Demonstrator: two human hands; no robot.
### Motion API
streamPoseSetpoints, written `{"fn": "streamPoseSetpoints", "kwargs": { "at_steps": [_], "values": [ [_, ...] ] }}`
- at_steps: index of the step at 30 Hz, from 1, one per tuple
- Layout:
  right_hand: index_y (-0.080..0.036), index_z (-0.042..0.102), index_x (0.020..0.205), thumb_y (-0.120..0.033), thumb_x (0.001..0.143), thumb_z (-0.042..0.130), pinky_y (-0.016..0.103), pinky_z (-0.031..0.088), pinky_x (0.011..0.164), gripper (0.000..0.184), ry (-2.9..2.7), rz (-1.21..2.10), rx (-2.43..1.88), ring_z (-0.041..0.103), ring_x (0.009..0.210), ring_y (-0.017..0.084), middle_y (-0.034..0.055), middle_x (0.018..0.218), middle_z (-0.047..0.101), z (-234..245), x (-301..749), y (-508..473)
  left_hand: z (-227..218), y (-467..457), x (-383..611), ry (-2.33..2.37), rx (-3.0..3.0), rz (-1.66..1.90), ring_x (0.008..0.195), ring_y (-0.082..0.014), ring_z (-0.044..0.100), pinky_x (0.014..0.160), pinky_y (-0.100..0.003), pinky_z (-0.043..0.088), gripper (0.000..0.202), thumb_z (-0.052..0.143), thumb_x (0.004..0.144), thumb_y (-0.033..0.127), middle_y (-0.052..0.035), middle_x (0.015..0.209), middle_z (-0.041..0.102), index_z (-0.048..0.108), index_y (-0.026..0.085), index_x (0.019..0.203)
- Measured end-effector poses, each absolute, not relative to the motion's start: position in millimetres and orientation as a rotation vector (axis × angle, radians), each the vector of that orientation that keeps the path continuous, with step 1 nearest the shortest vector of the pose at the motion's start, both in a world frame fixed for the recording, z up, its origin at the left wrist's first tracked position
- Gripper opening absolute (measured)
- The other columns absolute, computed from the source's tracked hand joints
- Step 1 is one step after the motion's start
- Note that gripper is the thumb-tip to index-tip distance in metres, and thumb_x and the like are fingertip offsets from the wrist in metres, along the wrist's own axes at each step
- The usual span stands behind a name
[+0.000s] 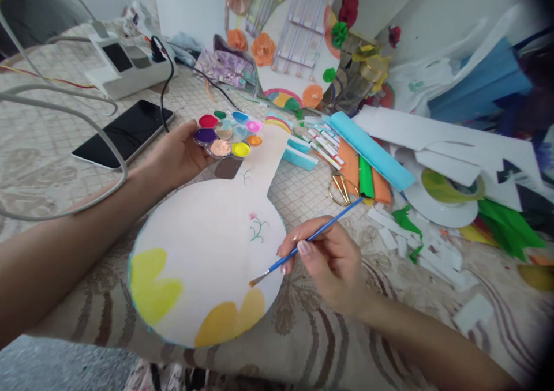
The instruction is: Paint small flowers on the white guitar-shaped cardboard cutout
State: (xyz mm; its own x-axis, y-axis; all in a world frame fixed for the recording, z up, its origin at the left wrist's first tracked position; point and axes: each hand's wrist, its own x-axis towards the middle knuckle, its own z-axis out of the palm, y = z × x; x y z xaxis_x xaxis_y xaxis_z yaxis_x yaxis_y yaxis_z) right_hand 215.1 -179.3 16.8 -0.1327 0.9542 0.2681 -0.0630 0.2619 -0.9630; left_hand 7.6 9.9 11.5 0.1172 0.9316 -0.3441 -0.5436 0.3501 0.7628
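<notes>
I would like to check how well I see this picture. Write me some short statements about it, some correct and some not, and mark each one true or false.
1. The right hand holds a brush. True.
2. The left hand also holds a brush. False: it holds the palette.
3. On the white cutout, the yellow patch is left of the orange patch. True.
4. The scissors lie on the cutout. False: they lie to the right of it, on the table.
5. A phone lies left of the palette. True.
6. The brush tip is in the palette. False: it is by the orange patch.
</notes>
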Motion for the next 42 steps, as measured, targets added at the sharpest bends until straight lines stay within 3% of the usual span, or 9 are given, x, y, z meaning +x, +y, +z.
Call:
{"fn": "streamPoseSetpoints", "kwargs": {
  "at_steps": [3, 7, 16, 25, 31, 38, 42],
  "values": [
    [-0.020, 0.059, 0.100, -0.016, 0.094, 0.054, 0.023, 0.059, 0.056, 0.008, -1.444, 1.072, -0.961, 0.067, 0.063, 0.010, 0.0026, 0.085, 0.071, 15.5, 220.2, -177.9, 10.4, 10.6, 6.9, 0.910, 0.530, 1.159, 0.103, -0.0197, 0.068, 0.109, -0.045, 0.041, 0.030, 0.036, 0.098, 0.020, -0.0059, 0.085, 0.074, 0.065, 0.011, 0.098],
    [-0.021, 0.059, 0.098, -0.014, 0.093, 0.055, 0.024, 0.058, 0.054, 0.009, -1.368, 0.906, -0.996, 0.065, 0.060, 0.011, 0.0012, 0.081, 0.070, 16.0, 226.5, -175.8, 9.9, 11.1, 7.2, 0.907, 0.532, 1.158, 0.101, -0.0198, 0.069, 0.109, -0.044, 0.041, 0.030, 0.036, 0.097, 0.020, -0.0064, 0.086, 0.074, 0.065, 0.011, 0.098],
    [-0.021, 0.055, 0.101, -0.015, 0.094, 0.052, 0.025, 0.060, 0.055, 0.009, -1.453, 1.102, -0.846, 0.068, 0.062, 0.011, 0.0034, 0.085, 0.071, 15.6, 214.0, -184.4, 11.2, 9.1, 9.4, 0.912, 0.501, 1.162, 0.100, -0.0195, 0.069, 0.109, -0.044, 0.041, 0.029, 0.037, 0.098, 0.021, -0.0061, 0.085, 0.074, 0.064, 0.011, 0.098],
    [-0.023, 0.057, 0.102, -0.013, 0.093, 0.053, 0.023, 0.059, 0.051, 0.014, -1.483, 0.889, -0.837, 0.066, 0.059, 0.011, 0.0028, 0.083, 0.069, 15.5, 225.4, -182.6, 11.6, 8.9, 10.1, 0.912, 0.480, 1.170, 0.104, -0.0199, 0.068, 0.107, -0.042, 0.044, 0.027, 0.037, 0.098, 0.021, -0.0051, 0.082, 0.074, 0.062, 0.012, 0.101],
    [-0.023, 0.055, 0.106, -0.012, 0.093, 0.051, 0.025, 0.062, 0.057, 0.017, -1.519, 1.096, -0.741, 0.067, 0.064, 0.011, 0.0040, 0.089, 0.068, 13.4, 217.4, -187.3, 12.2, 9.3, 10.2, 0.913, 0.477, 1.167, 0.099, -0.0191, 0.069, 0.106, -0.040, 0.044, 0.030, 0.035, 0.099, 0.020, -0.0055, 0.079, 0.074, 0.062, 0.009, 0.104],
    [-0.022, 0.056, 0.103, -0.010, 0.091, 0.051, 0.023, 0.059, 0.055, 0.018, -1.563, 0.929, -0.773, 0.064, 0.064, 0.011, 0.0037, 0.085, 0.067, 15.2, 224.3, -183.1, 11.4, 9.4, 9.6, 0.901, 0.473, 1.172, 0.090, -0.0168, 0.070, 0.105, -0.038, 0.046, 0.028, 0.036, 0.099, 0.020, -0.0042, 0.078, 0.074, 0.062, 0.010, 0.102],
    [-0.022, 0.056, 0.106, -0.009, 0.093, 0.050, 0.023, 0.060, 0.056, 0.020, -1.469, 1.059, -0.748, 0.066, 0.064, 0.010, 0.0032, 0.088, 0.067, 17.4, 219.7, -186.0, 11.8, 8.6, 10.7, 0.904, 0.478, 1.180, 0.083, -0.0158, 0.071, 0.105, -0.039, 0.045, 0.028, 0.036, 0.099, 0.020, -0.0041, 0.076, 0.073, 0.062, 0.010, 0.100]
  ]
}}
